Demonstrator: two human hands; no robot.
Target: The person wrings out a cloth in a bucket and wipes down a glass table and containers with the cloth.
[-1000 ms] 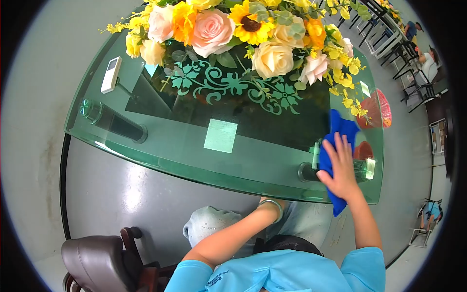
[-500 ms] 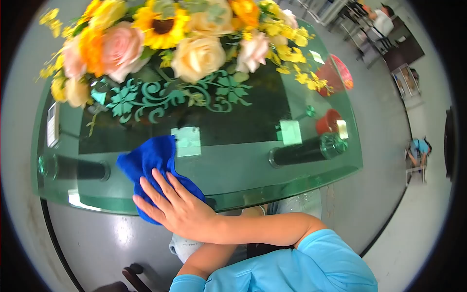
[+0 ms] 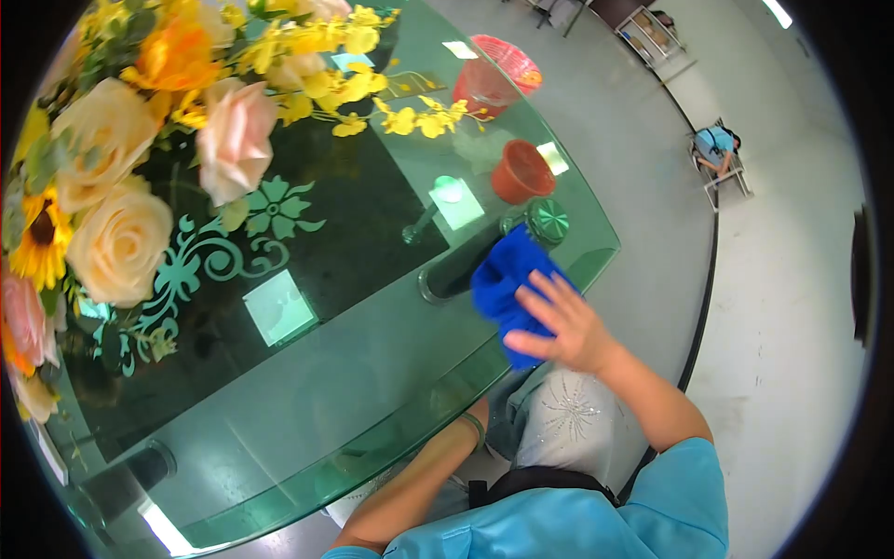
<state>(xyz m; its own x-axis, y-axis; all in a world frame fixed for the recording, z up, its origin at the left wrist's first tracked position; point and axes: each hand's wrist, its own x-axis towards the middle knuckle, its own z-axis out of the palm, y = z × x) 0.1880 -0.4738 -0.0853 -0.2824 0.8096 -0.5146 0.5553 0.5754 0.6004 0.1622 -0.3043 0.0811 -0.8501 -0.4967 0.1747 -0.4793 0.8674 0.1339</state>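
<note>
Right hand (image 3: pixel 575 328): lies palm down over a blue cloth (image 3: pixel 510 279), thumb set apart from the fingers; its grip is open, spread across the fabric
Cloth: rumpled at the right end of the glass worktop (image 3: pixel 363 382), just beside a round green leg cap (image 3: pixel 549 220), its lower end at the rim
Left hand (image 3: pixel 480 410): at the worktop's near edge, a bracelet (image 3: pixel 474 429) on the wrist; mostly hidden, so the state of its grip cannot be told
Flowers: pale roses (image 3: pixel 119 252), a sunflower (image 3: pixel 42 228) and yellow blossoms (image 3: pixel 345 93) crowd the left, beside a green floral pattern (image 3: pixel 279 207)
Through the glass: a red pot (image 3: pixel 521 172) near the leg cap, a red basket (image 3: pixel 498 74) farther off
Background: a person (image 3: pixel 717 142) in a blue top near the wall
</note>
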